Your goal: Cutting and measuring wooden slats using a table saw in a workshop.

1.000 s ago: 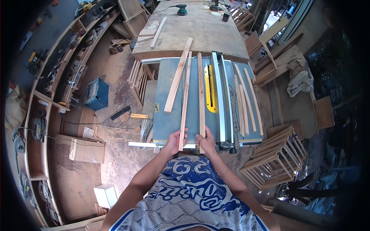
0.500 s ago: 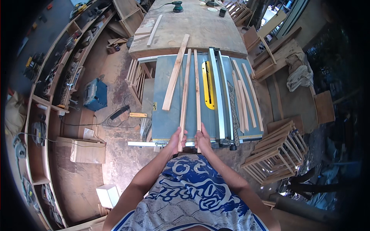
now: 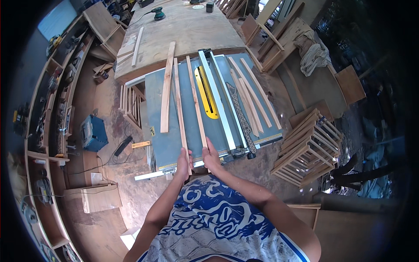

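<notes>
My left hand point(image 3: 184, 162) is closed round the near end of a long thin wood strip point(image 3: 180, 109). A second strip of like length point(image 3: 195, 98) has its near end gripped in my right hand point(image 3: 211, 156). Both strips reach away from me over the grey-blue top of a table saw point(image 3: 152, 100), roughly side by side with a gap between them. A wider wood board point(image 3: 167, 89) lies left of them. Just right of the second strip is the yellow blade insert point(image 3: 205, 94), and beyond it runs the metal rip fence point(image 3: 218, 102).
Several cut strips point(image 3: 251, 100) lie right of the fence. Behind the saw stands a wooden workbench point(image 3: 187, 30) with a green sander point(image 3: 158, 14). Slatted wooden frames point(image 3: 307, 148) are stacked at right. A blue toolbox point(image 3: 94, 133) sits on the floor at left, near long shelves point(image 3: 54, 78).
The whole view has swung, so the saw and bench appear further left and tilted. Both hands keep hold of their strips, whose far ends now sit lower relative to the board's far end.
</notes>
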A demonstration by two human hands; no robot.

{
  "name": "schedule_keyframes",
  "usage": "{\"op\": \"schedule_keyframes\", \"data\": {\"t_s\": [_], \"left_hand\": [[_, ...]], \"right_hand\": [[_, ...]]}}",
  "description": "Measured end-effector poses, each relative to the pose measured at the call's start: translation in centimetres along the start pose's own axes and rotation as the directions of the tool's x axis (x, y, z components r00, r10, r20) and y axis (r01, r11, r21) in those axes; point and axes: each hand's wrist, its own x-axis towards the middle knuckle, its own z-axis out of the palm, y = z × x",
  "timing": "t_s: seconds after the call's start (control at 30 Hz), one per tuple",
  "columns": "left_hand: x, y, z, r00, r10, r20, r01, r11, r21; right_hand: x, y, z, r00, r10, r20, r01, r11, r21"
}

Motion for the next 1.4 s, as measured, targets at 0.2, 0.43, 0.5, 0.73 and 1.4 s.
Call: {"op": "schedule_keyframes", "data": {"t_s": [0.2, 0.43, 0.5, 0.73, 1.4], "left_hand": [[0.2, 0.1, 0.9, 0.999, 0.019, 0.048, -0.021, 0.999, 0.043], [0.5, -0.3, 1.7, 0.997, -0.068, 0.034, 0.067, 0.998, 0.017], [-0.3, 0.4, 3.5, 0.991, -0.117, 0.061, 0.121, 0.990, -0.075], [-0.3, 0.2, 4.3, 0.998, 0.016, 0.062, -0.012, 0.997, -0.072], [-1.9, 2.7, 4.8, 0.988, -0.087, 0.126, 0.094, 0.994, -0.055]], "right_hand": [[1.4, 3.3, -1.1, 0.998, -0.055, -0.031, 0.052, 0.995, -0.087], [0.0, -0.1, -0.9, 0.988, 0.103, 0.116, -0.129, 0.963, 0.238], [-0.3, -1.3, -1.2, 0.964, 0.176, 0.201, -0.244, 0.888, 0.389], [0.5, -0.5, -1.7, 0.976, -0.051, 0.211, 0.035, 0.996, 0.078], [-1.5, -10.1, -9.6, 0.876, -0.474, 0.094, 0.474, 0.806, -0.355]]}}
